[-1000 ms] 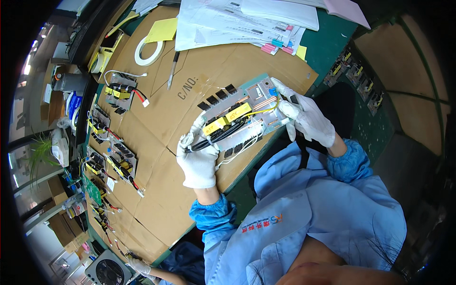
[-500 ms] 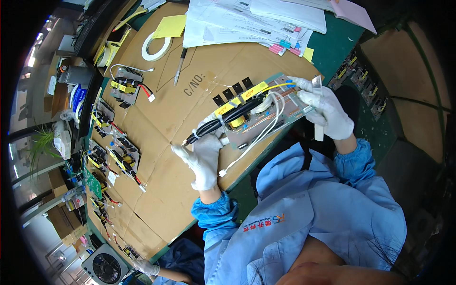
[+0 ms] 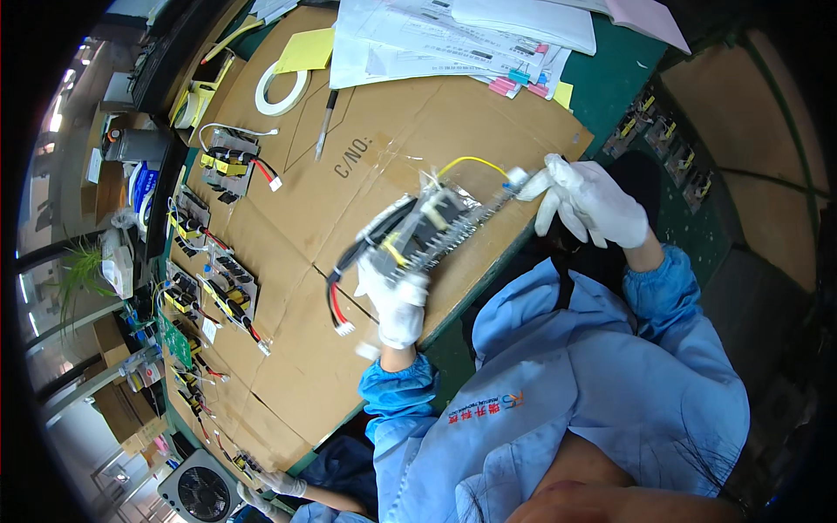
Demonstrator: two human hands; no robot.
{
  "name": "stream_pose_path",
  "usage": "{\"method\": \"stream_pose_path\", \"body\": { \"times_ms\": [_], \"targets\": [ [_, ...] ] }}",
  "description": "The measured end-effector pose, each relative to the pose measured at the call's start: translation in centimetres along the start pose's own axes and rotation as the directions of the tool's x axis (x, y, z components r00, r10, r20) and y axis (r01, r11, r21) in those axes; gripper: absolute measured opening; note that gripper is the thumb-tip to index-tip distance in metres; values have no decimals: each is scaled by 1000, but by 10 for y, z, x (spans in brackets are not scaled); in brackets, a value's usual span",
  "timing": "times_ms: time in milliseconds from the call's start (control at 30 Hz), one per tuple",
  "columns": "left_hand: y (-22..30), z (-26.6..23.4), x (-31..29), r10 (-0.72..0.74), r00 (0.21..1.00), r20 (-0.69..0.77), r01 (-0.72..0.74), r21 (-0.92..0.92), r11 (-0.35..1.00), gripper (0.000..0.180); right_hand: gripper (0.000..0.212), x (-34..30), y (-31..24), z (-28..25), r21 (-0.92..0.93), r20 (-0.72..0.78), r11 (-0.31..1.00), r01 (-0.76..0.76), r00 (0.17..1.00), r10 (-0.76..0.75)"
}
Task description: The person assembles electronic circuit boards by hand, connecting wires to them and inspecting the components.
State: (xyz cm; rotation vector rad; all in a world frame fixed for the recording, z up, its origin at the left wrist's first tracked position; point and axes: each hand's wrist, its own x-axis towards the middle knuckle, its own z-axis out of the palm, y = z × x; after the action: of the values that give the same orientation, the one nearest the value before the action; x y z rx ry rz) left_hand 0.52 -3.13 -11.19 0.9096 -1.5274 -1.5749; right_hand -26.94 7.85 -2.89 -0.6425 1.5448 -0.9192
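Head view: circuit board [image 3: 438, 237], one, raised over the near edge of the surface [image 3: 610, 65], tipped steeply and blurred, a row of pins along one long side.
Left hand [image 3: 397, 301]: white glove, clamped around the left end of the circuit board.
Right hand [image 3: 602, 205]: white glove, fingers loosely spread, just beside the white connector [image 3: 516, 177] at the board's right end; whether they touch cannot be told.
Wiring: black cables [image 3: 375, 231] bunched along the board; a red-and-black lead hanging past the left hand to a white plug [image 3: 345, 329]; a yellow wire [image 3: 471, 160] arching toward the connector.
Cardboard sheet [image 3: 279, 383]: brown, creased, covering most of the surface.
Other boards [image 3: 228, 166]: several, with yellow parts and leads, spread along the left edge.
Green card [image 3: 177, 340]: one, among them.
Tape roll [image 3: 281, 110]: white, lying flat toward the far left corner, yellow note [image 3: 305, 50] adjoining.
Pen [image 3: 325, 126]: one, right of the tape roll.
Papers [image 3: 410, 61]: overlapping stack at the far edge, pink and blue clips attached.
Co-worker's hand [image 3: 283, 484]: gloved, at the near left corner.
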Motion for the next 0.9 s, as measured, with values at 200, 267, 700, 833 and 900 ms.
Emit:
{"method": "stream_pose_path", "body": {
  "times_ms": [200,267,700,833,900],
  "targets": [
    [22,14,21,-400,899,-179,190,-663,724,43,35,33,30,25,-46,-222,850,525,824,-521],
    [24,16,21,-348,931,-108,219,-597,772,40,35,39,30,33,-70,-169,861,504,845,-508],
    [17,3,23,-407,908,98,345,-726,595,48,47,49,26,35,-56,-231,942,330,914,-334],
    [12,-2,22,-375,910,174,375,-732,569,48,50,52,26,33,130,-198,960,248,955,-220],
    [13,-2,22,-380,900,215,408,-721,560,47,50,53,27,32,131,-194,955,266,952,-239]
  ]
}}
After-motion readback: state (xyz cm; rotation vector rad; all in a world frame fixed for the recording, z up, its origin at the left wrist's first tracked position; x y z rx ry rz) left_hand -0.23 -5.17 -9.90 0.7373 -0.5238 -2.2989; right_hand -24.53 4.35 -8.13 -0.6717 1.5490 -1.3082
